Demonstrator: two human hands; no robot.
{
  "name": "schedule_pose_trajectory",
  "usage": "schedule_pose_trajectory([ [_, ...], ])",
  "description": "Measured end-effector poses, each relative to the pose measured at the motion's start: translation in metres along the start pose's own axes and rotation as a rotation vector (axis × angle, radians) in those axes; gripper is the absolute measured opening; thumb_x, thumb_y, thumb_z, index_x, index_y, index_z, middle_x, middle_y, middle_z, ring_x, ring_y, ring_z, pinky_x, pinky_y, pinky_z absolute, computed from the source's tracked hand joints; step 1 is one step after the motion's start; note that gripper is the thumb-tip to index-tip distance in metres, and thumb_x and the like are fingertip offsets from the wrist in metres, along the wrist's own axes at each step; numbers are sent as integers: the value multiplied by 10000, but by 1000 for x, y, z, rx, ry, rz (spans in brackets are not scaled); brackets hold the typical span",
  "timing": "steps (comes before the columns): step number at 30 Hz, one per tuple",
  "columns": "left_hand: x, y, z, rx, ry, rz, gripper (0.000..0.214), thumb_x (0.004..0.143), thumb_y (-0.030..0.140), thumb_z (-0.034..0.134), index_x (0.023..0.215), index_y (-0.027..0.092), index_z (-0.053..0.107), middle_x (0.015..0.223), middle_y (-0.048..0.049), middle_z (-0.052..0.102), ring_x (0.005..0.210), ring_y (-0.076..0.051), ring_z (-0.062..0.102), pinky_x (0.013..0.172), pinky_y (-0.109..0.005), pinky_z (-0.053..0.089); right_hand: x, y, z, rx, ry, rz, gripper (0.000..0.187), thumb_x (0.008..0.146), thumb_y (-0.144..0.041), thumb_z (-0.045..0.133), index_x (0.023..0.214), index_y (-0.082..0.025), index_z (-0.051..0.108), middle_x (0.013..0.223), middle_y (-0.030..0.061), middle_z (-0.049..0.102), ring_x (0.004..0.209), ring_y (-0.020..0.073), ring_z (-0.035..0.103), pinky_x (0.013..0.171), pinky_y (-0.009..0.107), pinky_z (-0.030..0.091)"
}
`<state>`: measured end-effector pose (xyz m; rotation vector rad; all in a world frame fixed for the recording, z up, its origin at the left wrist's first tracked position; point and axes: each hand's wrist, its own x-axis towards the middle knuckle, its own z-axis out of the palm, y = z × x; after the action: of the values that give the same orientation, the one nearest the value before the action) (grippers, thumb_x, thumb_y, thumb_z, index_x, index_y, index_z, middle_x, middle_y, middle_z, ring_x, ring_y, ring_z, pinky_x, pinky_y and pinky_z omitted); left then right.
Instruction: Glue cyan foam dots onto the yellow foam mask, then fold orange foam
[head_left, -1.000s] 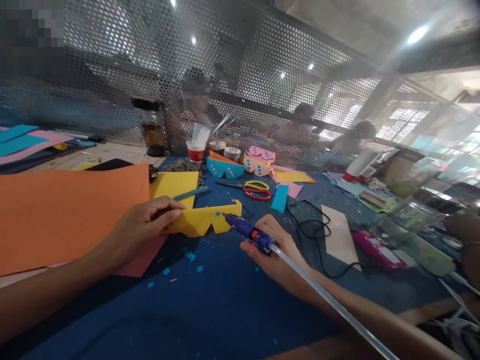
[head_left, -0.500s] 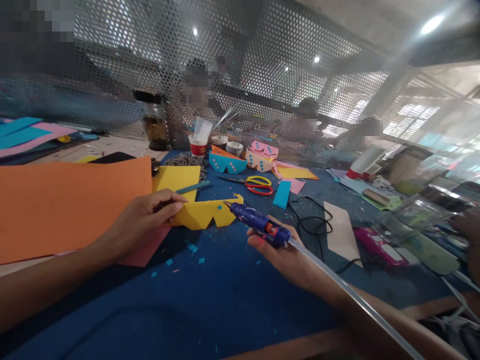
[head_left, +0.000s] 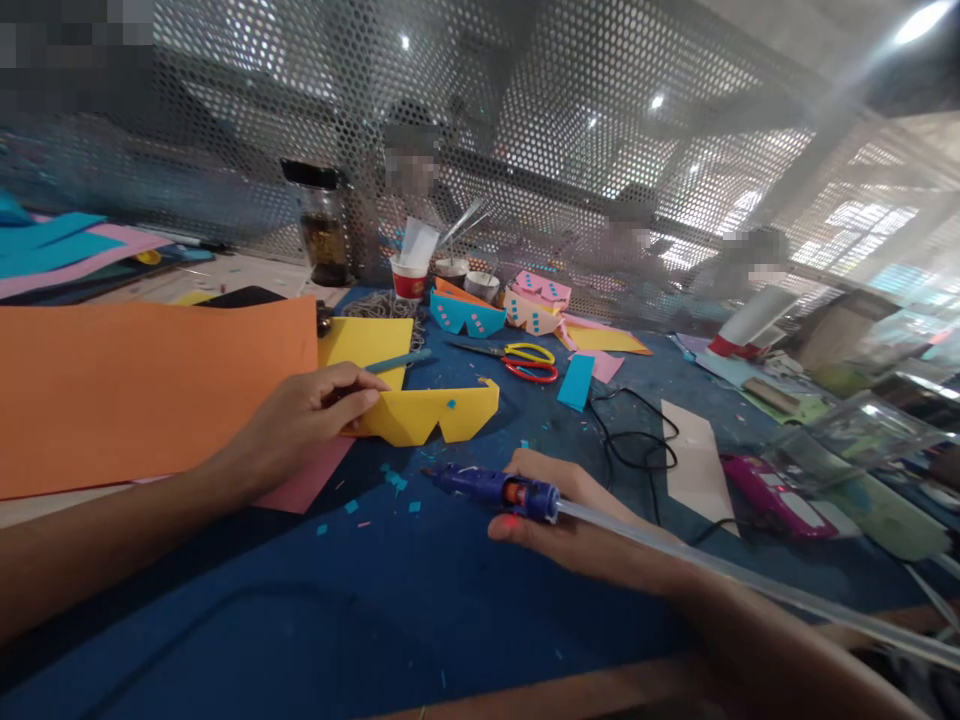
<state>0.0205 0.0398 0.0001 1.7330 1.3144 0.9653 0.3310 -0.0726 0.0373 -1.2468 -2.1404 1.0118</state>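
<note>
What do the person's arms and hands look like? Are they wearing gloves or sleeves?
No gloves and no sleeves in view. Both forearms are bare right up to the picture's edge. The left hand and right hand are bare too, with no rings, watch or bracelet that I can see. The fingernails look short and plain.

Blue-topped bench point(head_left: 420, 600) fills foreground, wooden edge along near side. Perforated metal screen point(head_left: 525, 130) stands across far side of bench, curving overhead. Blurred people seated beyond screen. Bright round ceiling lights point(head_left: 919, 20) glare through holes. Pale daylight from windows point(head_left: 862, 225) at right. Concrete ceiling point(head_left: 787, 25) above.
</note>
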Motion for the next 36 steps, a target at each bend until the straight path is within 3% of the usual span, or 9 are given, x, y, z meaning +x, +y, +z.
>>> schedule_pose_trajectory([
  [4, 0, -4, -1, 26, -8, 17, 424, 858, 575, 658, 1044, 209, 764, 1083, -50, 775, 943, -236, 745, 824, -383, 680, -2, -1, -3, 0, -60, 59, 309, 973, -518, 738, 1006, -228, 636, 889, -31, 627, 751, 129, 532, 637, 233, 425],
  [12, 1, -3, 0, 28, -9, 19, 441, 853, 587, 654, 1040, 204, 767, 1054, -57, 780, 941, -248, 748, 819, -396, 679, -2, -3, -6, -78, -102, 27, 296, 981, -491, 740, 936, -223, 621, 878, -44, 622, 756, 122, 559, 652, 238, 402],
  [21, 3, -7, -2, 108, 8, 62, 417, 880, 568, 620, 1050, 221, 777, 1067, -63, 788, 956, -253, 750, 826, -397, 668, -1, -5, -6, -92, -109, 33, 284, 976, -495, 745, 979, -233, 636, 898, -37, 657, 774, 134, 589, 664, 241, 423],
  [29, 1, -1, 0, 43, 1, 36, 390, 863, 541, 650, 1025, 206, 770, 1039, -49, 785, 898, -217, 744, 781, -346, 673, -1, -3, -3, -120, -102, 55, 313, 976, -546, 725, 981, -241, 654, 895, -26, 675, 778, 151, 605, 653, 254, 424],
  [36, 2, -6, -1, 57, -11, 43, 416, 872, 556, 636, 1054, 208, 771, 1058, -58, 771, 935, -236, 739, 811, -369, 667, -1, -4, -4, -87, -90, 60, 312, 979, -533, 724, 942, -235, 636, 861, -41, 629, 738, 131, 552, 644, 247, 418],
])
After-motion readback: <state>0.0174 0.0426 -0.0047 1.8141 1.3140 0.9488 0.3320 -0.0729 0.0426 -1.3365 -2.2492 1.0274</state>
